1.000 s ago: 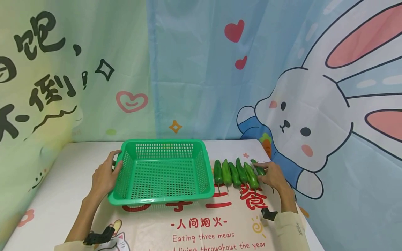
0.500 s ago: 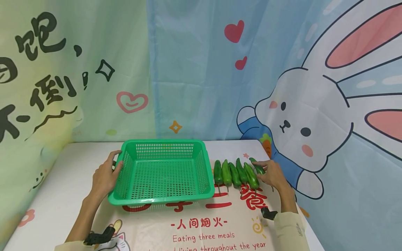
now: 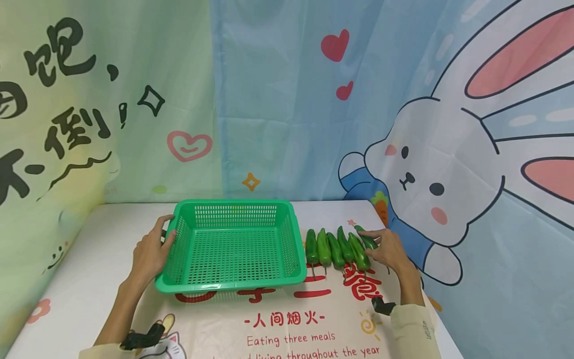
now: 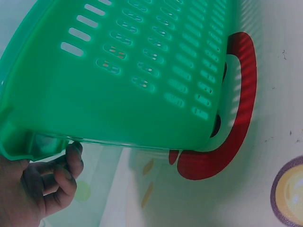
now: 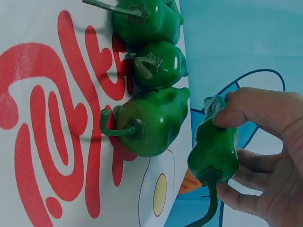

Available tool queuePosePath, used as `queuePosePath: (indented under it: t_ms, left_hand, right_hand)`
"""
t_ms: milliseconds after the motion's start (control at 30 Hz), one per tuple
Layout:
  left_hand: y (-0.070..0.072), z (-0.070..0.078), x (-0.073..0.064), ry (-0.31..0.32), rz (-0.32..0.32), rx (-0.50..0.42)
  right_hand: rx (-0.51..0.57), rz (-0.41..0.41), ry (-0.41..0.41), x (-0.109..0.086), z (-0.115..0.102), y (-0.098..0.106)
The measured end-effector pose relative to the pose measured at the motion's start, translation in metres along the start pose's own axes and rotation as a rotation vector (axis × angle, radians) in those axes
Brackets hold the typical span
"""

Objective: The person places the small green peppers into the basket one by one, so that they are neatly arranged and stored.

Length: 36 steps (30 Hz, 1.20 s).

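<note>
At the left end of a green plastic basket [image 3: 224,287], my left hand [image 3: 150,252] grips the rim. The left wrist view shows its fingers [image 4: 68,182] curled beneath the rim of the basket [image 4: 94,109]. My right hand [image 3: 389,249] holds a green pepper [image 5: 212,153] between thumb and fingers, its stem hanging down in the right wrist view. The held pepper tilts close to the right end of a row of several green peppers [image 3: 335,250], which lie side by side with their stems toward me. No pepper lies inside the basket.
A white table mat [image 3: 287,344] with red characters and printed drawings lies under everything. Behind the table hangs a curtain [image 3: 273,99] with a rabbit and hearts. The row of peppers sits right beside the basket's right wall.
My right hand has shifted the held pepper slightly left and up in the head view, nearer the row. The left hand and basket have stayed in place.
</note>
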<state>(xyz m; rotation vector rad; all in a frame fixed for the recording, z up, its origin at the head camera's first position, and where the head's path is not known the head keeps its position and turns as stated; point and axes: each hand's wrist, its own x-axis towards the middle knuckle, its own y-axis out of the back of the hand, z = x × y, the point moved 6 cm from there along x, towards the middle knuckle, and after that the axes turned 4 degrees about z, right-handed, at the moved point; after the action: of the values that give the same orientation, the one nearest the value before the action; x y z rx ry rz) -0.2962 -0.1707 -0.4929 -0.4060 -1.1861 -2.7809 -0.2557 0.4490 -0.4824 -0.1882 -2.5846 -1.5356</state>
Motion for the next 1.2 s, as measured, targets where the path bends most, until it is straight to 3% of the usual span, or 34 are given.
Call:
queuePosePath:
  t_ms: [733, 1200]
  left_hand:
    - [0.000, 0.001, 0.000, 0.004, 0.002, 0.000]
    - [0.000, 0.001, 0.000, 0.008, -0.005, 0.002]
  right_hand:
    - [0.022, -0.031, 0.001, 0.002, -0.019, -0.003]
    - [0.042, 0.010, 0.038, 0.005, -0.039, -0.007]
